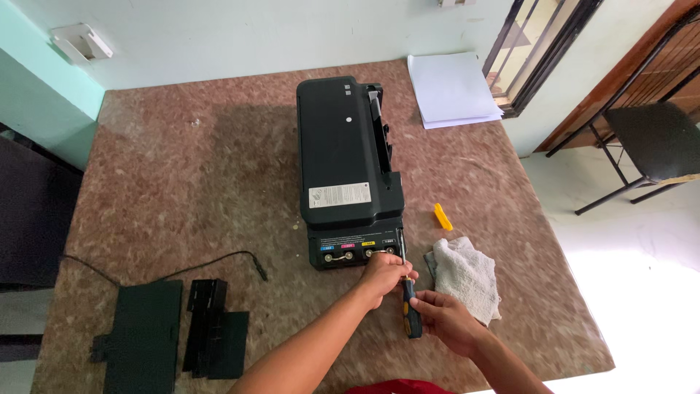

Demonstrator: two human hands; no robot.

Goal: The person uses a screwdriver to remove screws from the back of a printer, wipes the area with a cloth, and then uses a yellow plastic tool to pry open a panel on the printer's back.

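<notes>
The printer (348, 157) is showing matt black plastic, smooth on top, with a paper label near its front edge. The screwdriver (410, 303) is showing a thin metal shaft and a glossy black and yellow plastic handle. To the right, the rag (467, 276) is looking like soft, rough white cloth. The table (182, 168) is showing a mottled, speckled reddish stone-like surface, dull in finish. Far right, the paper stack (450, 89) is lying white and smooth. Near left, the black panels (171, 337) are looking like matt plastic.
</notes>
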